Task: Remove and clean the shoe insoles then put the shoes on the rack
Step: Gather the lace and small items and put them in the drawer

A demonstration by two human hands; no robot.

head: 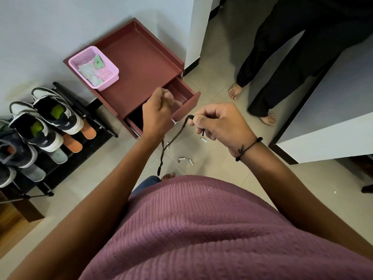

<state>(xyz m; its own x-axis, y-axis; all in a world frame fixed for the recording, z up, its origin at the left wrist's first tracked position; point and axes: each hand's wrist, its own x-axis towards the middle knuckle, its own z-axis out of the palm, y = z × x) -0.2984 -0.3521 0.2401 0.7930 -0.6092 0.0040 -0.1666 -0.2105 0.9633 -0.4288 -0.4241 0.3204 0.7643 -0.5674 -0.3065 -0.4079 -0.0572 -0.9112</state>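
Note:
A dark shoelace (175, 136) hangs between my hands above the floor. My right hand (221, 123) pinches its upper loop, with one lace tip poking out below the fingers. My left hand (156, 114) is curled in front of the open drawer; blur hides what its fingers hold. The lace's long end dangles down to near my foot. On the left, a black shoe rack (50, 170) holds white-and-black sneakers (54, 112) with green insoles showing, grey sneakers (14, 150) and loose orange and grey insoles (88, 129).
A maroon cabinet (139, 63) stands against the wall with its top drawer (184, 100) pulled open and a pink basket (93, 67) of cloths on top. Small white pieces (184, 159) lie on the tiled floor. Another person's legs (268, 77) stand at right.

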